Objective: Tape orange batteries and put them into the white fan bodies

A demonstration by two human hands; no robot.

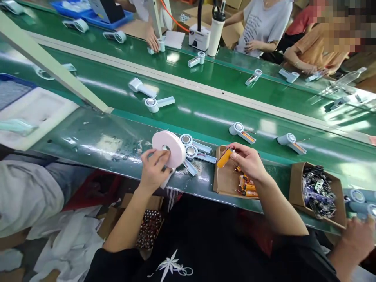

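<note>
My left hand (153,169) grips a large pinkish-white roll of tape (177,150), with fingers at its core hole. Between the fingertips of my right hand (249,161) is an orange battery (224,158) with red wire at its upper end. It is tilted above a shallow cardboard box (223,185) in which several more orange batteries (247,184) lie. Beside the roll, partly covered by it, several pale blue handheld fan housings (191,152) rest on the green bench edge, handles pointing right.
A box of small metal parts (320,192) stands at right, near another person's hand (355,237). More fan housings lie on the green conveyor (194,102). A slanted post (55,64) rises at left. Co-workers sit across the line.
</note>
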